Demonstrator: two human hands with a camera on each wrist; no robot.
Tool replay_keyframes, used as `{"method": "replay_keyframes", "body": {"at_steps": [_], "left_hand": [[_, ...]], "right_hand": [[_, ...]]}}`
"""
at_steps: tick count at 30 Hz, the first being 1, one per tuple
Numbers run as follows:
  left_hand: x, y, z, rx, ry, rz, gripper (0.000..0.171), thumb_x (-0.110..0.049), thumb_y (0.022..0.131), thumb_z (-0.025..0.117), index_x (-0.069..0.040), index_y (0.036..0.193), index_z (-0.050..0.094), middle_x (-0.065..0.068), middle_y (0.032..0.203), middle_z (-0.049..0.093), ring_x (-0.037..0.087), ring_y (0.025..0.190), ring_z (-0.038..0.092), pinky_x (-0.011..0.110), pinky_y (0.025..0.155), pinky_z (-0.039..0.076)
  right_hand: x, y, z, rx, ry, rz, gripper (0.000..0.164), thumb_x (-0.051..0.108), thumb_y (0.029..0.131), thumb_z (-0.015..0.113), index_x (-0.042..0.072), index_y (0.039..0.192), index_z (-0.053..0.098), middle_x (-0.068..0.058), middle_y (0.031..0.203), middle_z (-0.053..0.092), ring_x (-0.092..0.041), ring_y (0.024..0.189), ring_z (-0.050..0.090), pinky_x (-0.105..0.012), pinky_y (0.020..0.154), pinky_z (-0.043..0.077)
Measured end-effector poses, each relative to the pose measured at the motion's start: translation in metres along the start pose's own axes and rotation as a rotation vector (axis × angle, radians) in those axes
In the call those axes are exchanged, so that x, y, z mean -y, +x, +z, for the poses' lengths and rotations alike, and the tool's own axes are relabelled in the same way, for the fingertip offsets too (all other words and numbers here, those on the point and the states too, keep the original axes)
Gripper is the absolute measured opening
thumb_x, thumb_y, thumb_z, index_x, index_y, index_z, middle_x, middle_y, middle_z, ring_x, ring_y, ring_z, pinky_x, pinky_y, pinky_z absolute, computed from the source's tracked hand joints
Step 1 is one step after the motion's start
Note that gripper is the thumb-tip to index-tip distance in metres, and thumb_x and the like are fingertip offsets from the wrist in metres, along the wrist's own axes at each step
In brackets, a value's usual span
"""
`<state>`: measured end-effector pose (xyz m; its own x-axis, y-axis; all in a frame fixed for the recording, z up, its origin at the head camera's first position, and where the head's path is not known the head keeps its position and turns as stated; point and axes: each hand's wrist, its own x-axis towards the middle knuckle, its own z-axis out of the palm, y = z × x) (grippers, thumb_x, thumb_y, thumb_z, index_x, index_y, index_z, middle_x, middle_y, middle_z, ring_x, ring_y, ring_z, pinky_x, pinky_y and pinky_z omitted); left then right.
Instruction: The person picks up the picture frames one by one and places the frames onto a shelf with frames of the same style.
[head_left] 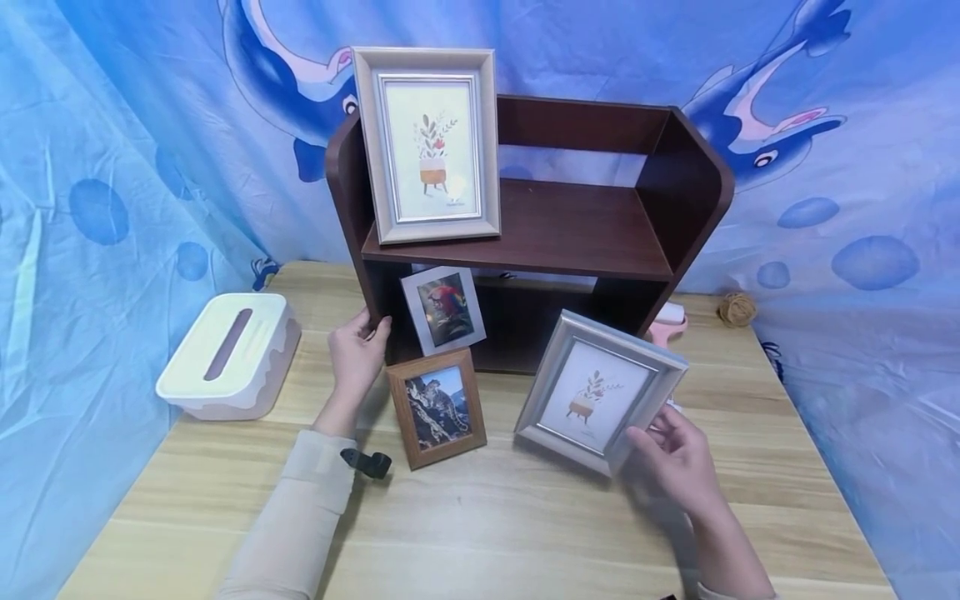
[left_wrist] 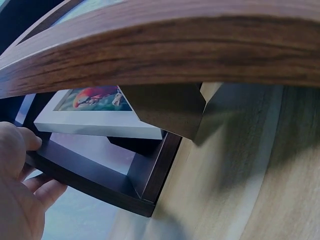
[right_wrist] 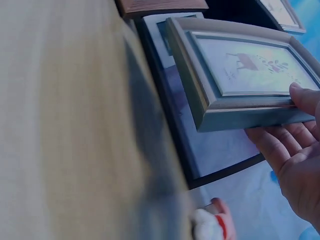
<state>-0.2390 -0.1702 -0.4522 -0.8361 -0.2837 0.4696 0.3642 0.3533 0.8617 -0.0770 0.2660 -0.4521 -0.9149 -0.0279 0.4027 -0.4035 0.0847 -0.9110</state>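
My right hand point(head_left: 678, 458) pinches a silver-grey picture frame point(head_left: 594, 392) by its lower right edge, thumb on the front and fingers behind, as the right wrist view shows. The frame tilts above the tabletop before the dark brown shelf point(head_left: 577, 221). My left hand point(head_left: 358, 354) grips the shelf's left side panel point(left_wrist: 92, 175), thumb and fingers on opposite faces. Beside it a white frame with a parrot picture point(head_left: 444, 310) stands in the lower compartment. In front, a wooden frame with a leopard picture point(head_left: 437, 408) stands on the table. A larger beige frame point(head_left: 427, 146) stands on the upper shelf at left.
A white lidded tissue box point(head_left: 225, 354) stands on the table at left. Right of the shelf lie a pink-handled lint roller point(head_left: 666, 323) and a ball of twine point(head_left: 737, 309). A blue curtain point(head_left: 847, 208) with dolphins hangs behind the wooden table point(head_left: 465, 533).
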Motion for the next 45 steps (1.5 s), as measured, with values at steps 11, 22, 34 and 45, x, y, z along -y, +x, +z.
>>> {"method": "replay_keyframes", "body": {"at_steps": [11,22,34,45], "left_hand": [[0.002,-0.004,-0.002,-0.018,0.036,0.026,0.025,0.001,0.091,0.070,0.005,0.116,0.073,0.027,0.113,0.069,0.038,0.098,0.072,0.013,0.075,0.054],[0.003,-0.001,-0.001,-0.024,0.038,0.041,0.025,0.001,0.091,0.070,0.003,0.115,0.074,0.025,0.114,0.070,0.037,0.098,0.072,0.012,0.076,0.053],[0.001,-0.001,-0.001,-0.024,0.054,0.076,0.019,0.001,0.090,0.070,0.006,0.107,0.075,0.026,0.107,0.072,0.038,0.094,0.073,0.011,0.075,0.053],[0.002,-0.001,-0.001,-0.032,0.084,0.094,0.017,0.002,0.090,0.070,0.007,0.105,0.076,0.026,0.104,0.072,0.038,0.093,0.073,0.013,0.074,0.055]], "right_hand": [[0.052,0.021,-0.011,0.031,0.118,-0.043,0.047,-0.026,0.090,0.049,0.002,0.123,0.065,-0.004,0.101,0.076,-0.011,0.089,0.074,-0.022,0.069,0.060],[0.092,0.051,-0.021,0.124,0.225,-0.162,0.049,-0.028,0.091,0.044,-0.007,0.133,0.058,-0.011,0.108,0.075,-0.016,0.092,0.075,-0.024,0.070,0.061],[0.132,0.082,-0.028,0.194,0.594,-0.090,0.043,-0.025,0.096,0.031,-0.019,0.134,0.049,-0.031,0.113,0.069,-0.032,0.088,0.075,-0.032,0.065,0.062],[0.170,0.120,-0.026,0.109,0.675,0.097,0.031,-0.008,0.105,0.039,-0.015,0.128,0.058,-0.027,0.111,0.071,-0.026,0.081,0.076,-0.029,0.065,0.062]]}}
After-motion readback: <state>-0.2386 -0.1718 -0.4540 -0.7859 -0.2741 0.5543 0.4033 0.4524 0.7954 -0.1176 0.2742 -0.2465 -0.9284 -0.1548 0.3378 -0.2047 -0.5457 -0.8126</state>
